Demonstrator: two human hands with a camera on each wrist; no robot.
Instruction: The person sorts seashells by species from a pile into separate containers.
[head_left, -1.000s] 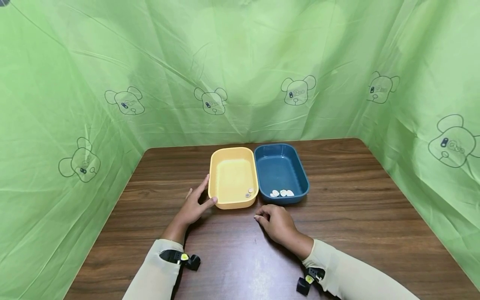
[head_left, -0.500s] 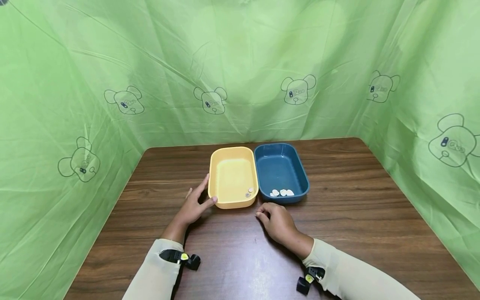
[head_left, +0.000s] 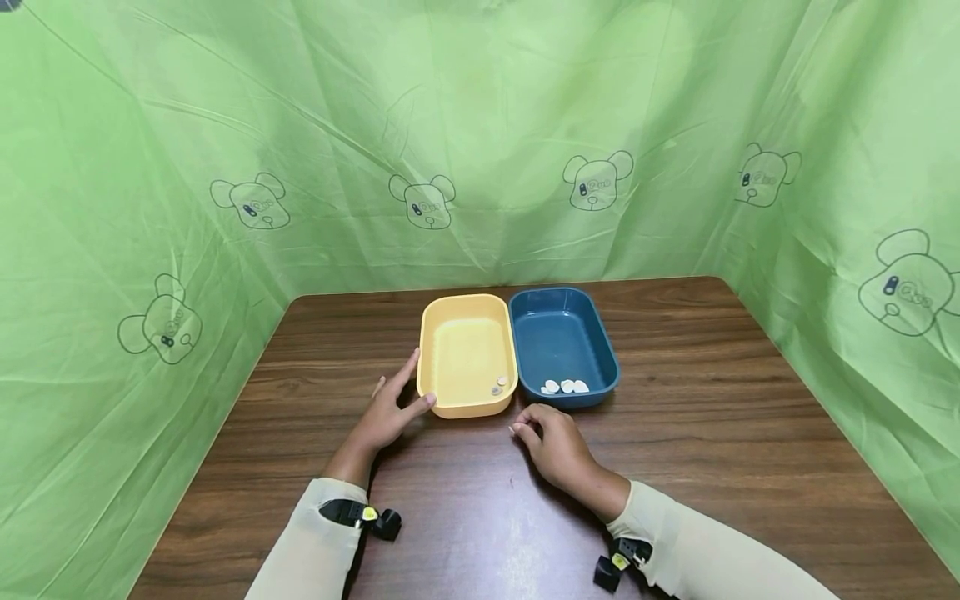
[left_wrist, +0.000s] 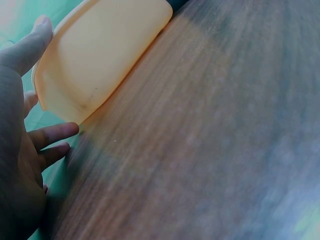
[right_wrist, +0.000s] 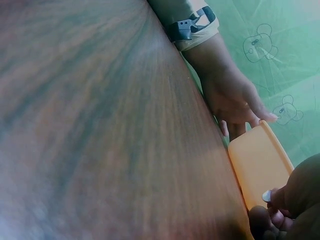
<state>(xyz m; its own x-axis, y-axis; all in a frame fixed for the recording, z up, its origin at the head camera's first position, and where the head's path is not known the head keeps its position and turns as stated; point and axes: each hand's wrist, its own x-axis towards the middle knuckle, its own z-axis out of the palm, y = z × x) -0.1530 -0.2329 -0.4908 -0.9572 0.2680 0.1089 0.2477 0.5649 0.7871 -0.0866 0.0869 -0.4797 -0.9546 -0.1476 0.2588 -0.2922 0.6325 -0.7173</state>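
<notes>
My left hand [head_left: 386,412] rests against the near left corner of a yellow tray [head_left: 467,410], its thumb on the rim and its fingers spread along the side. Just in front of the blue tray [head_left: 566,400], my right hand [head_left: 558,446] is held over the table with curled fingers. Between its thumb and forefinger it pinches a small pale piece [right_wrist: 266,196], mostly hidden, of a kind I cannot make out. Small greyish round pieces [head_left: 497,390] lie in the yellow tray's near right corner. Several white flat pieces [head_left: 567,387] line the blue tray's near end.
Both trays stand side by side, touching, toward the back of a brown wooden table [head_left: 705,400]. Green cloth [head_left: 495,108] with printed bear heads hangs behind and at both sides. Each wrist wears a strapped camera.
My right hand has shifted very slightly away from me, toward the trays, its fingertips turning a little. The left hand, both trays and the pieces inside them stay where they were.
</notes>
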